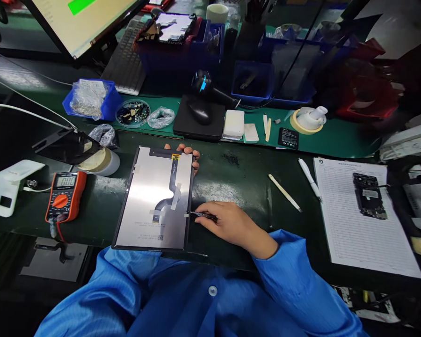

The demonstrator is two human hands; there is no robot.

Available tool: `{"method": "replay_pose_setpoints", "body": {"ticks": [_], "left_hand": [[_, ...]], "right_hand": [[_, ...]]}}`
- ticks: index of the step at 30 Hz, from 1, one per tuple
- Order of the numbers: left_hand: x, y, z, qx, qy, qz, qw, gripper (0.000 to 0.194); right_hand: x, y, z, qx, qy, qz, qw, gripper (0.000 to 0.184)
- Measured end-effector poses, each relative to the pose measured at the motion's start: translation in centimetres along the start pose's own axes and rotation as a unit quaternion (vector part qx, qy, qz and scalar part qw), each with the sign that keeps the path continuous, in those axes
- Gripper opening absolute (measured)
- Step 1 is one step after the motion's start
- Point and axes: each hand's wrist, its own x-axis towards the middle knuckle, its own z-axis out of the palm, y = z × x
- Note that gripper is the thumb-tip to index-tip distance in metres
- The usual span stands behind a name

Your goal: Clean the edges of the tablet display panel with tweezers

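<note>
A tablet display panel (145, 187), its silvery back facing up, rests on my left hand (190, 151), whose fingers curl over the top right edge; the palm is hidden beneath. A dark flex cable (174, 175) with a yellow-framed end runs down the panel, held by pieces of clear tape (176, 196). Beside the panel's lower right edge, my right hand (229, 222) pinches dark tweezers (206, 216). Their metal tip points left at the edge near a small tape tab; whether it touches is too small to tell.
An orange multimeter (63, 196) lies left of the panel. To the right are a cream stick (285, 192), a white pen (309, 179), and printed sheets (358, 243) bearing a phone circuit board (369, 195). Behind sit a black mouse (199, 112), a scanner (214, 91) and blue bins (108, 100).
</note>
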Motion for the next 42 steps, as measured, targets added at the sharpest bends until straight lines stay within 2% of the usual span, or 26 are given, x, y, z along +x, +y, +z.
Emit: {"method": "replay_pose_setpoints", "body": {"ticks": [5,8,11,15,18,23,25,28,31,37,42], "left_hand": [[-0.1,0.6,-0.6,0.006,0.001,-0.012,1.000,0.080],[-0.3,0.8,-0.9,0.006,0.003,-0.007,1.000,0.068],[-0.5,1.0,-0.9,0.005,0.002,-0.008,1.000,0.065],[-0.5,0.8,-0.4,0.003,0.002,-0.012,1.000,0.077],[-0.4,0.4,0.2,-0.001,0.002,-0.009,1.000,0.088],[-0.4,0.6,0.4,0.001,0.009,-0.006,1.000,0.093],[-0.6,1.0,0.1,0.003,0.009,-0.008,1.000,0.089],[-0.8,1.3,-0.4,0.000,0.011,-0.007,1.000,0.071],[-0.7,1.2,-0.5,-0.004,0.016,-0.005,1.000,0.060],[-0.5,1.0,-0.7,-0.011,0.016,-0.003,1.000,0.056],[-0.5,1.0,-0.9,-0.014,0.011,-0.005,1.000,0.060]], "right_hand": [[0.0,0.3,0.2,-0.014,0.016,-0.048,0.999,0.017],[-0.1,0.4,0.3,-0.029,0.010,-0.046,0.998,0.021],[0.0,0.5,0.5,-0.045,-0.012,-0.038,0.998,0.024],[0.1,0.6,0.5,-0.055,-0.032,-0.032,0.997,0.024],[0.1,0.4,0.3,-0.035,-0.017,-0.026,0.999,0.020],[0.1,0.0,0.2,0.008,0.005,0.006,1.000,0.013],[0.1,0.1,0.3,-0.001,0.005,-0.010,1.000,0.013],[0.0,0.4,0.4,-0.020,0.008,-0.038,0.999,0.017],[0.0,0.4,0.3,-0.029,0.004,-0.040,0.999,0.020],[-0.1,-0.1,0.3,-0.006,0.008,-0.003,1.000,0.016],[-0.1,0.3,0.5,-0.029,0.012,-0.041,0.999,0.019]]}}
